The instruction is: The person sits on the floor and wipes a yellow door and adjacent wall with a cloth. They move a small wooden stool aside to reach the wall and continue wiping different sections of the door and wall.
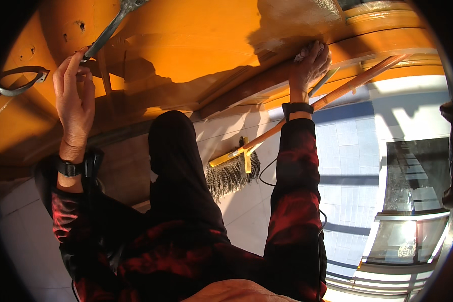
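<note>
My left hand (75, 85) has its fingers at the lower end of a dark metal pull handle (107, 32) on an orange wooden door (188, 41). The index finger rests on the handle, and the other fingers curl beneath it. Over on the right, my right hand (311, 68) presses a crumpled whitish cloth or paper wad (304, 53) against the door, close to its raised wooden edge (249, 85). Most of the wad is hidden under the fingers. Shadows of my body and arms fall across the glossy door.
A second curved metal handle (24, 79) is at far left, near small holes (80, 25) in the wood. A string mop (230, 175) stands on the tiled floor (245, 226), its wooden pole (356, 83) leaning beyond my right wrist. Windows (415, 177) are at right.
</note>
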A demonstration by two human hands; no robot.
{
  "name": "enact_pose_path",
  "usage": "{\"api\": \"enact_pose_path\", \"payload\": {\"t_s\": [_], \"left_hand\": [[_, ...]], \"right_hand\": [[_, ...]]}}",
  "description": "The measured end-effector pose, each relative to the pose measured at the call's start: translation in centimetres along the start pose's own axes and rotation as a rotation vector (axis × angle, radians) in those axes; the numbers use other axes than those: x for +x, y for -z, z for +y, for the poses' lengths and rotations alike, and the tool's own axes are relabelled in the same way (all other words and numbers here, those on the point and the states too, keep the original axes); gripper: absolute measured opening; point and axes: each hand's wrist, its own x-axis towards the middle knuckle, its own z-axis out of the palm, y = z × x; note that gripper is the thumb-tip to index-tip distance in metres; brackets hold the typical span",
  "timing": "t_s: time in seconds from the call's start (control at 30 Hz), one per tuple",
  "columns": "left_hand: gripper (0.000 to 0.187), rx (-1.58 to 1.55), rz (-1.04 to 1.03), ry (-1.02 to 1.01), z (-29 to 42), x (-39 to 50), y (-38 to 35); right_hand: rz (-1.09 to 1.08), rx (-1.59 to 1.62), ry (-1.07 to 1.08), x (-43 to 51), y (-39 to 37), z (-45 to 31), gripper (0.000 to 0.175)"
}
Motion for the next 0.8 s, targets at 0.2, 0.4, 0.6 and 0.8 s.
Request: {"api": "enact_pose_path", "payload": {"t_s": [0.2,0.4,0.6,0.8], "left_hand": [[0.054,0.018,-0.009,-0.006,0.1,0.0,0.1],[0.055,0.04,0.02,-0.014,0.0,-0.1,-0.2],[0.054,0.072,0.007,-0.046,0.2,0.1,0.1],[0.053,0.152,0.036,-0.067,-0.1,-0.2,-0.1]], "right_hand": [[-0.24,-0.039,0.097,-7.4,0.4,-2.6,0.061],[0.403,0.577,-0.36,6.4,6.8,0.6,0.065],[0.443,0.691,-0.449,5.4,5.0,0.1,0.059],[0.677,1.844,-0.764,-6.4,-1.9,0.3,0.026]]}}
